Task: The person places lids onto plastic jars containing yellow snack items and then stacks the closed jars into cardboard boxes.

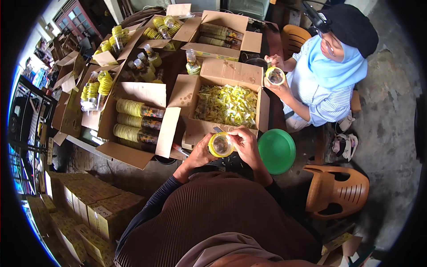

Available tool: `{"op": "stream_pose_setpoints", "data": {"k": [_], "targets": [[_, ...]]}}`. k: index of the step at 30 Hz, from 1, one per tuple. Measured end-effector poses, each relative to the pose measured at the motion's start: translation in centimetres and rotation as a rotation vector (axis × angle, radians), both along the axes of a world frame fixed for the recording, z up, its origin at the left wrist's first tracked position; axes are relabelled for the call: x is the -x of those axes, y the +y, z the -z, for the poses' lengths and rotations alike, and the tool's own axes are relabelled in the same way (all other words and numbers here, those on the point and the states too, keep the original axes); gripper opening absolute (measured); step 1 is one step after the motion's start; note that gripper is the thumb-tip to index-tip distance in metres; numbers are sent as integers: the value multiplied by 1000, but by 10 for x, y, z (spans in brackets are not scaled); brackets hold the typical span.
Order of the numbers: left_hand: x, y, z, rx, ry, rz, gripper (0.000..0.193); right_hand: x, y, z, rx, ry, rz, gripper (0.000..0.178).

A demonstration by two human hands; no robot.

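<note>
In front of my body I hold a clear plastic cup with a yellow rim [220, 145], its round end facing up toward me. My left hand [199, 153] is wrapped round its side. The thumb and fingers of my right hand [246, 145] pinch the yellow rim on the other side. A small grey flat piece [217, 129] shows just beyond the cup; I cannot make out what it is. Right beyond my hands stands an open carton [192, 127] full of yellow and whitish scraps [227, 104].
Left of it, a carton [133, 154] holds stacked yellow-rimmed cups [135, 121]; more cartons and stacks stand behind. A green round basin [276, 151] is at my right, near an orange plastic chair [338, 192]. Across, a co-worker [327, 84] holds a similar cup [275, 76]. Closed cartons [98, 209] stand lower left.
</note>
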State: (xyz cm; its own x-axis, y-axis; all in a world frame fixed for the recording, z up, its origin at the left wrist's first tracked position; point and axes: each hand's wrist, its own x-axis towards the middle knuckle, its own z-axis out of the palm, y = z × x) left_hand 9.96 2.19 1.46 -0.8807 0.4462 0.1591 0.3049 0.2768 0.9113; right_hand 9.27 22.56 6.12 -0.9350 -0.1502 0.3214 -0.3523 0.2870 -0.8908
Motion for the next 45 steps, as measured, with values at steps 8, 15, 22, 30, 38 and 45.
{"op": "stream_pose_setpoints", "data": {"k": [8,15,22,30,38,45], "targets": [[-2,-28,-13,86,77,-144,59,21,-23,22,258,-193,-129,8],[3,-73,-25,50,114,-308,59,49,-76,9,531,-594,-262,13],[27,-154,5,-137,24,-736,66,116,-103,53,307,-609,-133,11],[66,-202,36,273,20,-811,63,211,-102,176,-444,-62,144,36],[75,-199,82,320,-66,-671,70,214,-108,155,-647,-166,132,21],[71,-199,78,393,110,-759,79,154,-78,120,-213,40,216,19]]}}
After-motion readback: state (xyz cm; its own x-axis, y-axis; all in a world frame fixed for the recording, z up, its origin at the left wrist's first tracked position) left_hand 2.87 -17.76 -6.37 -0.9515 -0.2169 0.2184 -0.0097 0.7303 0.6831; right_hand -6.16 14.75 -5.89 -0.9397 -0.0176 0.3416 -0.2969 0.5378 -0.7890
